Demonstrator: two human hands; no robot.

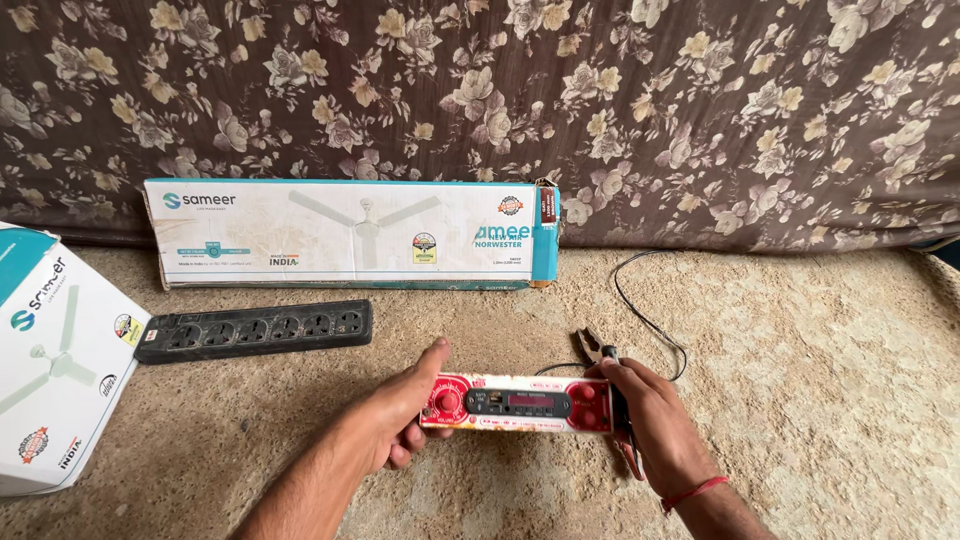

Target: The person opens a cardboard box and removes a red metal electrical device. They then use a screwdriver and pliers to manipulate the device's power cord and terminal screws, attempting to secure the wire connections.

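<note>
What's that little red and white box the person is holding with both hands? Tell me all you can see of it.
The small audio player box is a long, narrow unit with a red and white front that looks like plastic. Its face carries a round red knob near each end and a dark central panel with a display and tiny buttons. It is held level, face up, just above the beige floor covering. The left hand grips its left end, the right hand its right end, along with pliers. A thin black wire trails behind it.
</note>
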